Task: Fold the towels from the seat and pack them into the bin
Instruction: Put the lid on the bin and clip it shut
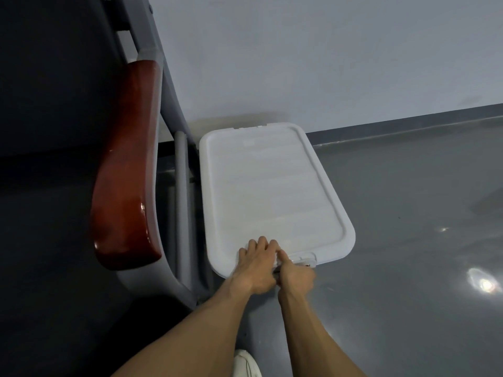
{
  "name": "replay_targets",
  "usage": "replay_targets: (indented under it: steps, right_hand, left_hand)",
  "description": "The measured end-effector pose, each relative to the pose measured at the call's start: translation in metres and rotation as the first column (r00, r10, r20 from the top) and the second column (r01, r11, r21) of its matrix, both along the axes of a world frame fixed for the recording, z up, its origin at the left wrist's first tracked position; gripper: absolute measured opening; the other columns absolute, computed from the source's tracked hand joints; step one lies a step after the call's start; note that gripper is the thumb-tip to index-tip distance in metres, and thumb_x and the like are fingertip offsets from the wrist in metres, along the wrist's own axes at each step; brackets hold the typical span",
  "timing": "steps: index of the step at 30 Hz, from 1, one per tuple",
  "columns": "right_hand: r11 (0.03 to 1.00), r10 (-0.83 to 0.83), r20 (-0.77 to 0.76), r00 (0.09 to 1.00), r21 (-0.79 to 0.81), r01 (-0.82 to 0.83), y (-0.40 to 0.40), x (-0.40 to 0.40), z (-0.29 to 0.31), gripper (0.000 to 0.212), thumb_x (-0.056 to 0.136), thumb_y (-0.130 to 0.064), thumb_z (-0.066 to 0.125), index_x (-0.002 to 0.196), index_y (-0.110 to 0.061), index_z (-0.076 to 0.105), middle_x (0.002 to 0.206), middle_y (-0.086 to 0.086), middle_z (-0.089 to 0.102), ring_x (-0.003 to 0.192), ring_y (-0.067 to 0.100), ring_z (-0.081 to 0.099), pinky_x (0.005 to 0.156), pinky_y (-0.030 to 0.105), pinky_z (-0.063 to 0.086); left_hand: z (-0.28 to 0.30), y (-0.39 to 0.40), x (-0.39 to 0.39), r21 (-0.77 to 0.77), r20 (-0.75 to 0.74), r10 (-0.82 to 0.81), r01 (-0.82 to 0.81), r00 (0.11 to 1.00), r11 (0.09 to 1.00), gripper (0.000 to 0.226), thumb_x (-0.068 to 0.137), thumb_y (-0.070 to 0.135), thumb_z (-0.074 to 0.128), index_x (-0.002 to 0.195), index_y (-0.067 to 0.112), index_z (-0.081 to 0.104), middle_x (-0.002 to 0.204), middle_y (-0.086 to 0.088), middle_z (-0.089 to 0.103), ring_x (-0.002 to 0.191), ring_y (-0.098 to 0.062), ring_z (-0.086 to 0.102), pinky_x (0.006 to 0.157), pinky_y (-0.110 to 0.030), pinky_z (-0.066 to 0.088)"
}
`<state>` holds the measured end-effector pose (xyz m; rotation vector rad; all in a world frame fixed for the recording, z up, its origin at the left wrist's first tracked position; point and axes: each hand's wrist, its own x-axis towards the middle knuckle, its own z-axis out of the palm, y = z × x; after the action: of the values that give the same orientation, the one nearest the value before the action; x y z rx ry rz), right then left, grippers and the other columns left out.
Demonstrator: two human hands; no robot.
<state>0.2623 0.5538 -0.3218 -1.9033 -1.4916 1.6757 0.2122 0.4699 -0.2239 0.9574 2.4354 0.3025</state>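
While both hands meet at one bin's (275, 191) latch (306, 261) | left hand (257, 263) flat on lid | right hand (295, 274) curled, grip unclear

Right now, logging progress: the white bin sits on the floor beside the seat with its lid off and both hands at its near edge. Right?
Not quite. The head view shows the lid on the bin, closed. The rest holds: left hand and right hand at its near edge, by the latch.
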Motion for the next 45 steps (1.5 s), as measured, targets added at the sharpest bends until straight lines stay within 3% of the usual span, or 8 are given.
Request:
replay_targets:
  steps: [6, 13, 16, 21, 27, 32, 37, 45]
  right_hand:
    - [0.998, 0.055, -0.041, 0.998, -0.012, -0.055, 0.002, 0.0, 0.028, 0.073, 0.058, -0.065, 0.052, 0.104, -0.009, 0.063, 0.098, 0.017, 0.072, 0.093, 0.039, 0.07, 0.082, 0.05, 0.059]
    - [0.966, 0.256, 0.023, 0.966, -0.053, -0.255, 0.004, 0.007, 0.054, 0.063, 0.083, -0.068, 0.041, 0.096, -0.01, 0.061, 0.1, 0.017, 0.072, 0.085, 0.032, 0.068, 0.073, 0.04, 0.055]
    - [0.915, 0.396, 0.111, 0.911, 0.037, -0.402, 0.02, 0.027, 0.082, 0.049, 0.1, -0.047, 0.04, 0.088, -0.006, 0.063, 0.086, 0.016, 0.07, 0.064, 0.025, 0.064, 0.061, 0.034, 0.053]
    - [0.833, 0.481, 0.085, 0.873, 0.268, -0.485, 0.044, -0.009, 0.142, 0.038, 0.104, -0.03, 0.047, 0.089, -0.004, 0.069, 0.085, 0.012, 0.071, 0.077, 0.025, 0.067, 0.076, 0.034, 0.056]
    - [0.536, 0.76, 0.058, 0.647, 0.508, -0.675, 0.036, -0.115, 0.201, 0.028, 0.102, -0.025, 0.049, 0.104, -0.008, 0.071, 0.1, 0.008, 0.074, 0.083, 0.02, 0.065, 0.076, 0.032, 0.051]
    - [0.252, 0.839, 0.291, 0.46, 0.541, -0.802, 0.053, -0.206, 0.203, 0.042, 0.107, -0.032, 0.04, 0.145, -0.017, 0.047, 0.149, 0.004, 0.046, 0.136, 0.024, 0.043, 0.11, 0.041, 0.036]
    - [0.154, 0.793, 0.452, 0.409, 0.5, -0.852, 0.086, -0.28, 0.181, 0.046, 0.108, -0.031, 0.034, 0.153, -0.018, 0.034, 0.156, 0.004, 0.037, 0.142, 0.026, 0.033, 0.11, 0.046, 0.03]
    - [0.035, 0.784, 0.517, 0.343, 0.515, -0.856, 0.112, -0.373, 0.119, 0.044, 0.106, -0.035, 0.04, 0.146, -0.019, 0.038, 0.149, 0.005, 0.042, 0.138, 0.027, 0.036, 0.108, 0.049, 0.031]
  left_hand:
    - [-0.003, 0.002, -0.001, 0.066, -0.123, 0.055, -0.047, 0.991, 0.997, 0.027, 0.092, 0.014, 0.062, 0.111, 0.02, 0.044, 0.118, -0.002, 0.05, 0.1, -0.023, 0.044, 0.084, -0.035, 0.04]
    - [0.014, 0.006, -0.005, 0.037, -0.036, 0.095, -0.094, 0.995, 0.995, 0.014, 0.092, 0.003, 0.052, 0.089, 0.013, 0.044, 0.105, -0.007, 0.055, 0.093, -0.02, 0.051, 0.075, -0.034, 0.043]
    - [0.025, 0.005, -0.015, -0.095, 0.002, 0.016, -0.016, 1.0, 0.995, 0.005, 0.098, 0.012, 0.055, 0.101, 0.009, 0.058, 0.109, -0.008, 0.061, 0.096, -0.024, 0.061, 0.085, -0.038, 0.053]
    - [0.097, 0.019, -0.068, -0.257, -0.106, -0.186, 0.153, 0.977, 0.954, 0.026, 0.101, 0.023, 0.054, 0.124, 0.012, 0.057, 0.125, -0.01, 0.058, 0.109, -0.028, 0.058, 0.093, -0.041, 0.05]
    - [0.189, 0.032, -0.156, -0.372, -0.314, -0.36, 0.235, 0.878, 0.898, 0.03, 0.101, 0.023, 0.054, 0.13, 0.014, 0.055, 0.128, -0.009, 0.058, 0.113, -0.031, 0.058, 0.093, -0.042, 0.049]
    - [0.205, 0.042, -0.238, -0.53, -0.319, -0.455, 0.242, 0.831, 0.813, 0.032, 0.1, 0.024, 0.056, 0.129, 0.011, 0.057, 0.126, -0.009, 0.061, 0.111, -0.03, 0.061, 0.09, -0.04, 0.051]
    - [0.188, 0.073, -0.312, -0.688, -0.274, -0.592, 0.275, 0.758, 0.671, 0.029, 0.099, 0.021, 0.059, 0.125, 0.009, 0.059, 0.121, -0.008, 0.062, 0.104, -0.03, 0.063, 0.077, -0.035, 0.048]
    - [0.165, 0.109, -0.398, -0.792, -0.301, -0.75, 0.284, 0.589, 0.54, 0.029, 0.096, 0.019, 0.062, 0.124, 0.017, 0.058, 0.125, -0.006, 0.06, 0.114, -0.029, 0.057, 0.093, -0.042, 0.052]
